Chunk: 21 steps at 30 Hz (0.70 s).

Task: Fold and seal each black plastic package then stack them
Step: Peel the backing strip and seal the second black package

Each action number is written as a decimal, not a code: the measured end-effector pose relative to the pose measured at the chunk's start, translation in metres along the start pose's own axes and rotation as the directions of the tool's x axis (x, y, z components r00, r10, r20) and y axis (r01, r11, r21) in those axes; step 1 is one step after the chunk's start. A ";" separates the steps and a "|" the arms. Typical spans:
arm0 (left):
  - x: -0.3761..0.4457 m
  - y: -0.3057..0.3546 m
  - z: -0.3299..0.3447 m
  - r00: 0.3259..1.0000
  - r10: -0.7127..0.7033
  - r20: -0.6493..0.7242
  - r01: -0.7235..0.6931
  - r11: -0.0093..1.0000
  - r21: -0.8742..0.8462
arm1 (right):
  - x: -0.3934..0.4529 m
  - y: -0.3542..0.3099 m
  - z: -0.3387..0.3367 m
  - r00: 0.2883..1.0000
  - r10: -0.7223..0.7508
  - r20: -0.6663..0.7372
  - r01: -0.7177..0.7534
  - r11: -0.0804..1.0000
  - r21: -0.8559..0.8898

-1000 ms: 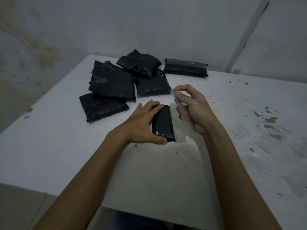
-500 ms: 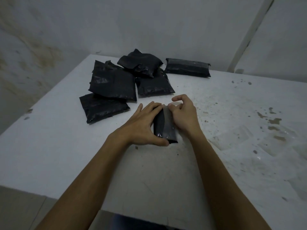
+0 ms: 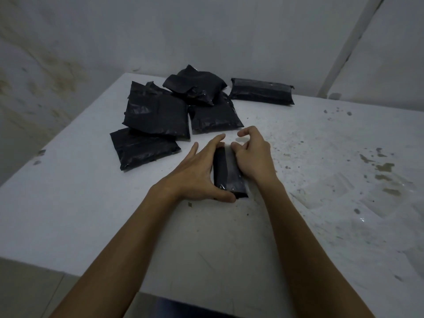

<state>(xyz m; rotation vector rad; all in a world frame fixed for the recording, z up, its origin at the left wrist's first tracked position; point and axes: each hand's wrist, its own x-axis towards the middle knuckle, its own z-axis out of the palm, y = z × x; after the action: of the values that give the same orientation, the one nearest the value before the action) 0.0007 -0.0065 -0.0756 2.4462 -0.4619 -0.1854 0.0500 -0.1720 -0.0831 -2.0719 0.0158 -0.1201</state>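
A small folded black package (image 3: 229, 177) lies lengthwise on the white table (image 3: 91, 214) in front of me. My left hand (image 3: 197, 177) lies along its left side with straight fingers, the thumb against its near end. My right hand (image 3: 252, 157) rests on its right side with curled fingers pressing on a greyish strip of tape on top. Behind, several loose black packages lie in a pile (image 3: 156, 113). One folded, taped package (image 3: 261, 90) lies apart at the back.
The table's right half is stained, and faint clear film pieces (image 3: 332, 191) lie there. Walls close off the back and left. The table's near edge (image 3: 114, 278) runs below my forearms.
My right hand, which held a clear strip above the table, came down onto the folded package and now presses along its right side. The left hand stayed in place.
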 end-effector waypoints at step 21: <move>0.004 -0.011 0.003 0.999 0.027 0.020 -0.029 0.992 0.119 | 0.002 -0.002 0.000 0.998 0.068 0.000 -0.068 0.995 -0.067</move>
<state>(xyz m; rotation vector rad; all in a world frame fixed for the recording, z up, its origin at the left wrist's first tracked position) 0.0071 -0.0012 -0.0847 2.5551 -0.5289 -0.1735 0.0519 -0.1711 -0.0816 -2.1357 0.0903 -0.0761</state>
